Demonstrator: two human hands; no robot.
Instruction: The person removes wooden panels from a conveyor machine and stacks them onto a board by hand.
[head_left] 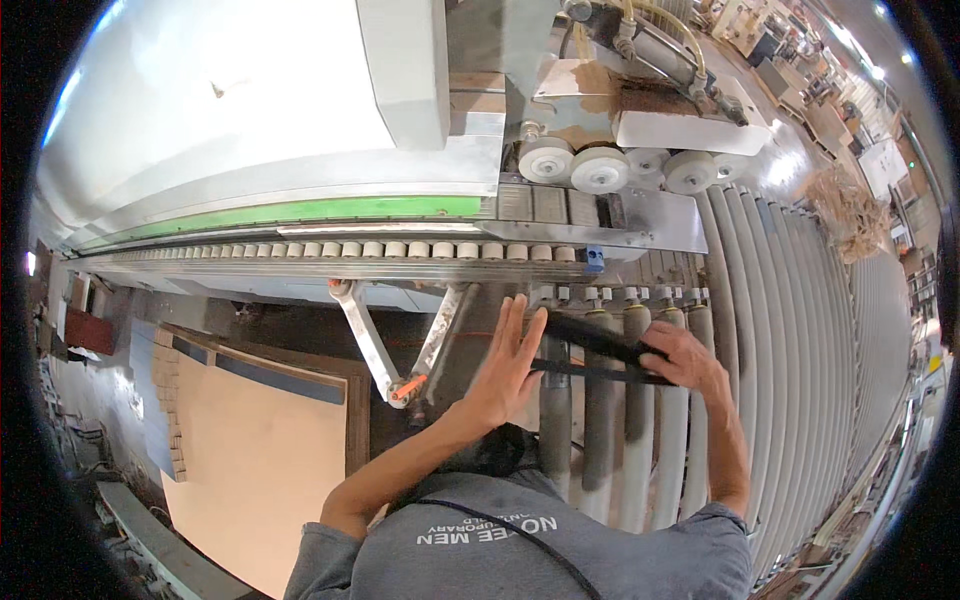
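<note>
Two narrow, dark strips (pixel 592 338) lie between my hands, above the grey conveyor rollers. They spread slightly apart toward their left ends. My right hand (pixel 688 358) is closed around their right end, fingers curled over the top edge. At the left end my left hand (pixel 508 360) is held up with its fingers stretched out. Its palm side is against or very close to the strip ends; contact cannot be made out exactly. What the strips are made of does not show.
A long machine with a green strip (pixel 330 209) and a row of small rollers (pixel 400 250) runs across in front. White wheels (pixel 600 170) stand beyond. A hinged white bracket (pixel 365 340) juts out nearby. Stacked panels (pixel 250 450) lie left; the roller conveyor (pixel 775 330) extends right.
</note>
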